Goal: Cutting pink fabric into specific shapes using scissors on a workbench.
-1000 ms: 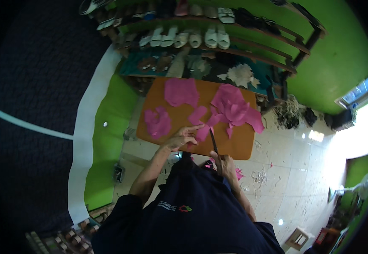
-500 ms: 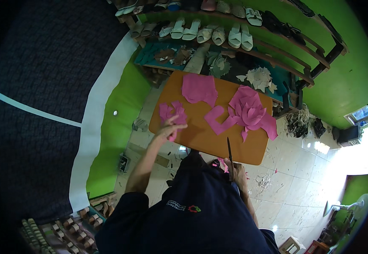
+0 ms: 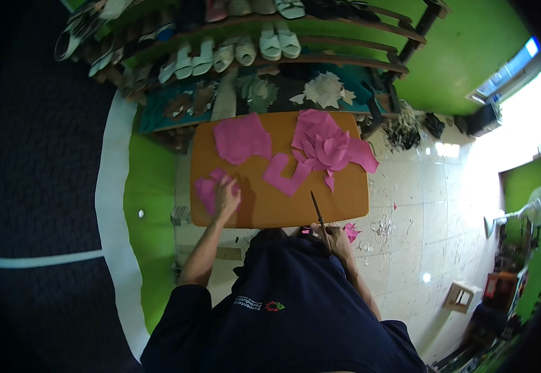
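Loose pink pieces [image 3: 205, 191]: they are lying at the left end of the tabletop [image 3: 267, 214], directly under and around your left hand [image 3: 227, 200], with pink showing on both sides of your fingers
Step at the tabletop: you are, by the look of it, handling these pieces one-handed, and no cut seems to be under way, since your cutting tool [image 3: 317, 210] is standing apart from them
Next left-hand move: it is probably calling for a sure pinch if one piece is being picked out, or a clean opening of the fingers if one is being laid down; the pictures are not settling which
Left-hand grip: your fingers are curling partway, neither spread flat nor making a fist, and you are covering the contact, so I cannot tell whether a piece is caught between them
Right-hand grip: your right hand [image 3: 337, 242] is closing around the lower end of the cutting tool by the near edge, its tip pointing away from you over the tabletop
Other pink leather-like parts: a broad pink sheet [image 3: 242, 138] is lying beyond your left hand, while a bent pink piece [image 3: 288, 180] and a layered pink pile [image 3: 327, 149] are lying to its right, untouched
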A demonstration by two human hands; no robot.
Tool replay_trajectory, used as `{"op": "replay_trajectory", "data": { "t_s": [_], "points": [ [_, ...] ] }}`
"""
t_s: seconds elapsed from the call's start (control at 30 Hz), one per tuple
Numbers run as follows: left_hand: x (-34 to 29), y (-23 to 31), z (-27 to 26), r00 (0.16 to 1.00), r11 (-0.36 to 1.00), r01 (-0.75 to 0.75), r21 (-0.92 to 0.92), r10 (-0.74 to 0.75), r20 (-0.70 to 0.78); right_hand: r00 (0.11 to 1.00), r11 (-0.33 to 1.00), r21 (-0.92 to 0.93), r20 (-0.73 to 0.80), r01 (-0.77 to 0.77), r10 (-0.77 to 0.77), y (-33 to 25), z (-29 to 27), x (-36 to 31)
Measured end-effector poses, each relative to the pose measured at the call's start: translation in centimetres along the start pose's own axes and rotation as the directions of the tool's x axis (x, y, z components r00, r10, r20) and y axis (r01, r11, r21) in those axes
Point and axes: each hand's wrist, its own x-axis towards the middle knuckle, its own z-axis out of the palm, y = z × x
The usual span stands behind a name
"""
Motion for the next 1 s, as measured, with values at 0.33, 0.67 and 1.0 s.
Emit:
{"op": "replay_trajectory", "data": {
  "t_s": [0.33, 0.67, 1.0],
  "points": [
    [4.4, 6.9, 10.1, 0.750, 0.781, -0.621, -0.060, 0.615, 0.244, 0.982, 0.986, 0.081, -0.110, -0.146, 0.155, 1.5, -1.9, -2.3],
    [3.4, 6.4, 9.7, 0.747, 0.773, -0.626, 0.101, 0.558, 0.361, 0.977, 0.975, 0.113, -0.073, -0.191, 0.200, 3.3, -2.8, -2.4],
    [-2.2, 11.0, 10.9, 0.896, 0.563, 0.374, -0.737, -0.016, 0.443, 0.998, 0.999, 0.040, -0.047, 0.032, -0.030, 1.8, -4.0, -1.1]
  ]
}}
